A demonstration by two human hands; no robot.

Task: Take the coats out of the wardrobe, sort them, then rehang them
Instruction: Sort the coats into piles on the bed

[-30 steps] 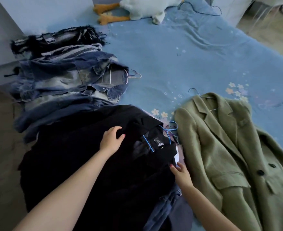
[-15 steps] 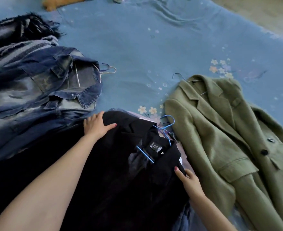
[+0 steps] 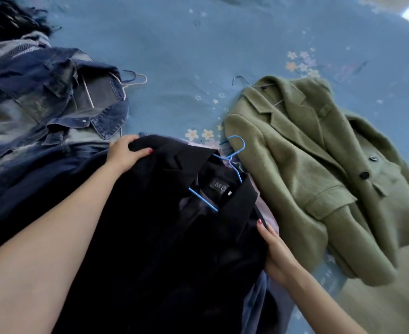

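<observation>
Far to the left of the fingers, a dark fringed garment (image 3: 8,22) is lying at the top corner of the blue bedspread (image 3: 198,56), with a grey striped piece (image 3: 13,48) just below it. Next to that, a denim jacket (image 3: 54,102) is sprawling open on a pale wire hanger (image 3: 136,80), its collar reaching almost to the knuckles of the left hand (image 3: 124,154).

That left hand is gripping the far shoulder of the black coat (image 3: 162,237): the fingers are curling over the top edge of the cloth and the thumb is pressing onto its upper face, so the fabric is being pinched between them. The black coat is lying front-up between the two hands, on top of other clothes, with a blue hanger (image 3: 232,155) sitting in its neck and a small label showing under the collar.

The right hand (image 3: 278,256) is lying along the coat's near right edge, below the lapel. Its fingers are running fairly straight beside the cloth and partly tucking under it; whether they are actually grasping the edge I cannot tell.

Just to the right of those fingers, a green wool coat (image 3: 307,177) is spreading across the bedspread on a thin metal hanger (image 3: 240,80), its dark buttons facing up and its lower part hanging over the bed's edge.
</observation>
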